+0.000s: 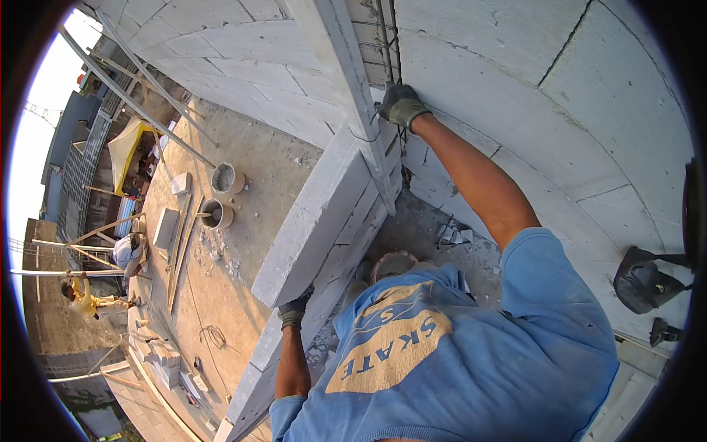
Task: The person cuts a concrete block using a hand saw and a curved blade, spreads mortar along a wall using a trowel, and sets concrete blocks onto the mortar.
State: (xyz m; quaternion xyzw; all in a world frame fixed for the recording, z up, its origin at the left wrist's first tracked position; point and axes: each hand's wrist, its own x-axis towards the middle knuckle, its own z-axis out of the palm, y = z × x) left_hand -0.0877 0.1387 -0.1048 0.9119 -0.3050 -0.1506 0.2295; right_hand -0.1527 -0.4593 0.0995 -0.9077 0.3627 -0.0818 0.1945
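Note:
A long pale grey block lies on top of a low block wall. My left hand, in a dark glove, is closed around the block's near end. My right hand, in a black and olive glove, is closed at the corner beside the steel bars and the tall block wall. Its fingertips are turned away, so what they grip is hidden. Between my hands, a long straight grey post stands against the block's far end.
Rubble lies on the floor inside the corner. Beyond the low wall are two buckets, timber strips, loose blocks and a coiled cable. Two people work farther off, one in yellow. A black bag hangs at right.

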